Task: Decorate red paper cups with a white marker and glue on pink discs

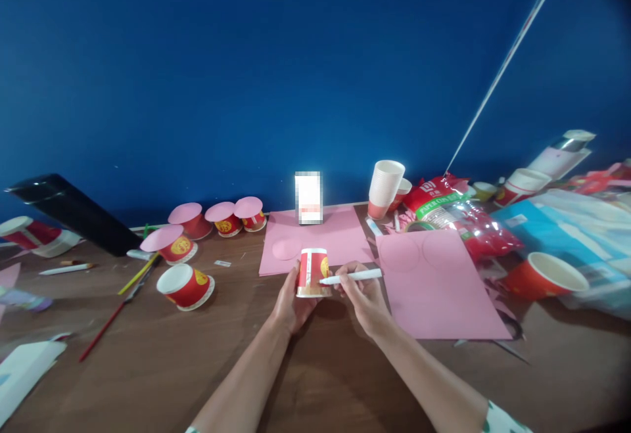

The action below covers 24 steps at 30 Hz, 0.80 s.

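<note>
My left hand [290, 298] is closed round a red paper cup [309, 270] with a gold emblem, a white vertical strip and a gold band at its lower edge. The cup is held upright above the brown table. In my right hand [362, 298] is a white marker pen [355, 276], its tip pointing left at the cup's lower side. Whether the tip touches the cup I cannot tell. Just beyond the cup lies a pink sheet [345, 241] with a pink paper circle [286, 249] on it. Another pink sheet [438, 295] with drawn circles lies right of my right hand.
Several upturned red cups topped with pink discs [185, 212] stand at the back left, near a bare upturned cup [185, 285]. A black case [73, 213] leans at left. Stacked white cups [386, 186], a red cup package [453, 213] and scissors [510, 352] are at right.
</note>
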Each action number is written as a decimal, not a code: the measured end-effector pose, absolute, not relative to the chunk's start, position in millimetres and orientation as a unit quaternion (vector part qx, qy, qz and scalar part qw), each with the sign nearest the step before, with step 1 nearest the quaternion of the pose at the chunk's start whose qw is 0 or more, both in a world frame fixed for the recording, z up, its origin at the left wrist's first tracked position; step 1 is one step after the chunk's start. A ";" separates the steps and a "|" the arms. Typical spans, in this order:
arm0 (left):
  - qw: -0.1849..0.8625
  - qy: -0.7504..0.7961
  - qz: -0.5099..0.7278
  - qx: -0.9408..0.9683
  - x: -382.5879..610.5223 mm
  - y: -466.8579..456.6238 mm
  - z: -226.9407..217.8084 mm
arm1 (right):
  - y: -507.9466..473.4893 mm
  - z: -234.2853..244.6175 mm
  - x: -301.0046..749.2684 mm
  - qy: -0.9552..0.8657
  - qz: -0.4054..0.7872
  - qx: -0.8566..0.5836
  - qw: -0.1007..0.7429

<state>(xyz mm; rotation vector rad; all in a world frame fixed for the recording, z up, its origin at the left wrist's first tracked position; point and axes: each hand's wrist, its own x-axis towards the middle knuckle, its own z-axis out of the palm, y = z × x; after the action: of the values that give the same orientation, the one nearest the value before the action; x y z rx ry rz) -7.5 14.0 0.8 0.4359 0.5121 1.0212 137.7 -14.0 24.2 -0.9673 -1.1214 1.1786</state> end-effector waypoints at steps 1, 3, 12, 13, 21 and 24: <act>0.819 0.238 0.481 0.202 -7.5 13.9 1.4 | -13.9 25.1 137.9 -0.486 0.507 -0.411 0.582; 0.822 0.236 0.482 0.193 -7.3 14.0 2.4 | -13.8 26.0 138.2 -0.490 0.504 -0.404 0.586; 0.811 0.270 0.498 0.148 -6.8 15.4 2.6 | -13.1 16.2 137.9 -0.460 0.479 -0.429 0.613; 0.813 0.266 0.496 0.151 -6.9 15.5 2.7 | -13.1 16.2 137.8 -0.462 0.477 -0.430 0.611; 0.816 0.257 0.495 0.152 -7.9 15.6 0.8 | -14.4 17.3 137.4 -0.474 0.466 -0.444 0.600; 0.819 0.253 0.486 0.170 -8.0 15.2 0.7 | -14.9 18.5 137.7 -0.488 0.466 -0.441 0.592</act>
<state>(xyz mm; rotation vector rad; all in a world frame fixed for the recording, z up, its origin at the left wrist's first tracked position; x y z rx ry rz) -8.0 15.2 0.7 0.3624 0.5384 1.0344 137.7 -14.9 18.5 -1.0246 -1.1353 1.0826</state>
